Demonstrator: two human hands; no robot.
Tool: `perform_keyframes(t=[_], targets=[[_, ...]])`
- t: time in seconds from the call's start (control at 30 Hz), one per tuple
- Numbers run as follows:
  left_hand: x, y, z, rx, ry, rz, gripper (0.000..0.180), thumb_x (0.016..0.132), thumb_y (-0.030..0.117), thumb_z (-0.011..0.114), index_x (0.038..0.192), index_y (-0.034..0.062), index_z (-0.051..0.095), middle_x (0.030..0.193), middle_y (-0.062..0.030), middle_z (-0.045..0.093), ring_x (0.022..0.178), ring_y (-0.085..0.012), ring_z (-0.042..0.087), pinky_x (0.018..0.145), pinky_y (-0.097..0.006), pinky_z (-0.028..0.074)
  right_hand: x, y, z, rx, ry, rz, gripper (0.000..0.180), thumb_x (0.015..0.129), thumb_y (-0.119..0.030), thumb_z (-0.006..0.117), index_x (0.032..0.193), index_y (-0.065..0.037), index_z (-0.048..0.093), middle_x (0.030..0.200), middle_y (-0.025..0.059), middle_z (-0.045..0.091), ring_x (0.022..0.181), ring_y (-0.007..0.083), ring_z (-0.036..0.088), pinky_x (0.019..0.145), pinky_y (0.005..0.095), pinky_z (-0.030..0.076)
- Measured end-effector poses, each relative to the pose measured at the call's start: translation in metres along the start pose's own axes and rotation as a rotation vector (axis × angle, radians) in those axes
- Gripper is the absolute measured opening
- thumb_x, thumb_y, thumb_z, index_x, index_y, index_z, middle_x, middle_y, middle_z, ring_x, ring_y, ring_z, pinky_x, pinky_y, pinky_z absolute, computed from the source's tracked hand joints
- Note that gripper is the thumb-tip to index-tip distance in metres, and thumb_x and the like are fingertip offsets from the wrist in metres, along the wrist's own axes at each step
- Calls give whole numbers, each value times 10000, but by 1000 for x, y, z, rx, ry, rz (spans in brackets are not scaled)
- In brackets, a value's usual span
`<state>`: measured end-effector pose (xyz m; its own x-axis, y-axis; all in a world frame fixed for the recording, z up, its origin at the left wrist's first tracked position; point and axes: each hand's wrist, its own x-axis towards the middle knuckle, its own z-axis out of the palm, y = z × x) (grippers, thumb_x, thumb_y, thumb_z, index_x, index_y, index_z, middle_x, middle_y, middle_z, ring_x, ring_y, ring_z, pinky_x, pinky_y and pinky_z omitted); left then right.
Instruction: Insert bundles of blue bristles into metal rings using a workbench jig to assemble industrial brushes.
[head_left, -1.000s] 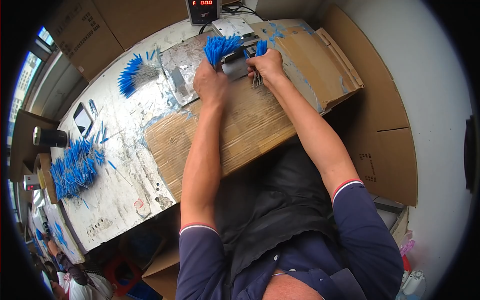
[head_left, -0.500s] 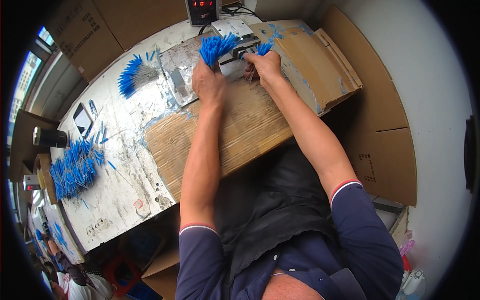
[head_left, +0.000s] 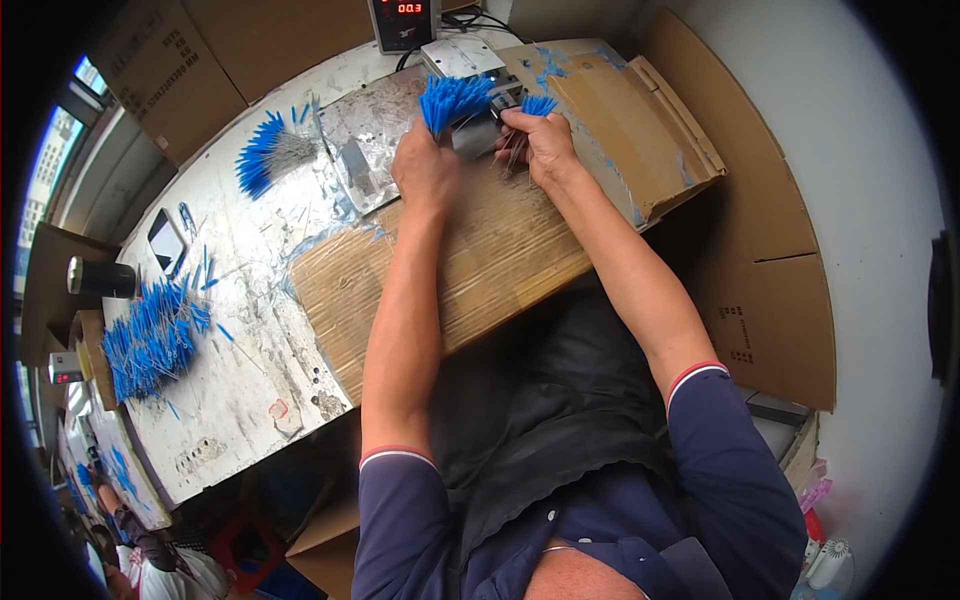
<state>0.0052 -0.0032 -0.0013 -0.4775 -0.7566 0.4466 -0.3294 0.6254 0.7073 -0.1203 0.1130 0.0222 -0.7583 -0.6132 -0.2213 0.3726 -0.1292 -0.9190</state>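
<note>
My left hand [head_left: 425,172] is closed round a thick bundle of blue-tipped thin wires [head_left: 452,100], the tips fanning out above the fist. To its right, my right hand [head_left: 545,145] pinches a smaller bunch of blue-tipped wires [head_left: 539,104], whose bare grey ends hang below the fingers. Both hands are in front of a small metal bench machine [head_left: 462,57], partly hidden by the bundles. What the right fingertips touch on the machine cannot be made out.
On the white table [head_left: 255,345] lie a fanned pile of blue-tipped wires [head_left: 262,155], a larger heap [head_left: 150,340], a phone [head_left: 166,238] and a dark can [head_left: 100,277]. A red-digit display box [head_left: 405,25] stands behind. Cardboard [head_left: 620,110] covers the right side.
Both hands have shifted slightly to the right with their bundles. The left bundle now leans further towards the right hand. The red digits on the display have changed.
</note>
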Motion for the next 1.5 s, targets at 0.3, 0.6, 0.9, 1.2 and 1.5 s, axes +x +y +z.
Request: perform_keyframes(t=[0.3, 0.6, 0.9, 1.2, 1.5], targets=[[-2, -1, 0, 131, -23, 138, 182, 865, 185, 717, 947, 49, 627, 843, -179, 666, 889, -374, 616, 784, -485, 482, -10, 10, -3, 58, 103, -124, 139, 868, -130, 726, 903, -53, 616, 635, 31, 561, 479, 151, 562, 362, 276, 381], [-1, -6, -3, -304, -25, 0, 181, 896, 155, 725, 1040, 50, 692, 854, -145, 724, 768, -305, 684, 713, -418, 504, -17, 12, -8, 169, 55, -219, 136, 868, -160, 719, 903, -50, 648, 605, 27, 574, 459, 130, 556, 366, 259, 392], [-6, -9, -15, -457, -262, -184, 153, 892, 103, 720, 1030, 35, 727, 901, -13, 731, 831, -91, 622, 774, -285, 501, -25, 10, -20, 285, -65, -219, 224, 873, -165, 752, 1042, -32, 688, 647, 3, 579, 517, 112, 555, 466, 250, 424], [-13, 0, -13, -324, -277, -82, 120, 888, 119, 746, 984, 49, 730, 785, 27, 671, 698, -66, 563, 646, -248, 455, -19, 15, -18, 287, -23, -263, 101, 885, -127, 730, 886, -48, 668, 622, 10, 607, 479, 81, 568, 404, 223, 434], [-13, -1, -20, -315, -270, -133, 84, 865, 87, 769, 917, 42, 721, 768, 28, 663, 698, -60, 569, 648, -242, 458, -14, 19, -9, 178, 13, -246, 142, 911, -165, 719, 847, -52, 662, 585, -10, 577, 473, 66, 531, 412, 233, 401]])
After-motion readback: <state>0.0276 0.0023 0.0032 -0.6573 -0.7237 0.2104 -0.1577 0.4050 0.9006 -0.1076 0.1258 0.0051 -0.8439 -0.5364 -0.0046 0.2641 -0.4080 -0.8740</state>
